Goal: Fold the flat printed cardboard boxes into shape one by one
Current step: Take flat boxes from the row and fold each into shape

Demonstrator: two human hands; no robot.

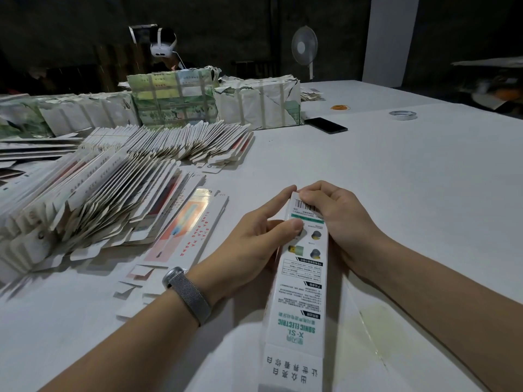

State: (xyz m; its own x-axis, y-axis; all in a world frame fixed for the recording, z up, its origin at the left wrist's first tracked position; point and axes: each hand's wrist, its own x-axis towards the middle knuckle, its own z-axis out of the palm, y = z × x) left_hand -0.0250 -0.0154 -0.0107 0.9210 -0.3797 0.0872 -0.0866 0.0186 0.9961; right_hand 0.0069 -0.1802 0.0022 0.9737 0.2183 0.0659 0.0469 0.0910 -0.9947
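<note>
A person sits at a white desk, seen from their own head looking down at both hands. Between the hands is a long, narrow printed box, white with green lettering and a barcode at its far end; it runs from the bottom edge of the view away from the person and is partly opened into shape. The left hand grips the box's left side near the far end, thumb pressed on the printed top face and fingers curled along the side. A grey mesh-band watch sits on that wrist. The right hand holds the far end from the right, its fingers curled over the barcode area.

To the left lies a large fanned heap of flat boxes, overlapping like tiles, with one flat box showing a toothbrush picture lying just beside the left hand. Behind the heap stand taped paper-wrapped bundles. Farther right on the desk are a black phone, a roll of tape and some orange rubber bands. A standing fan is in the dark background.
</note>
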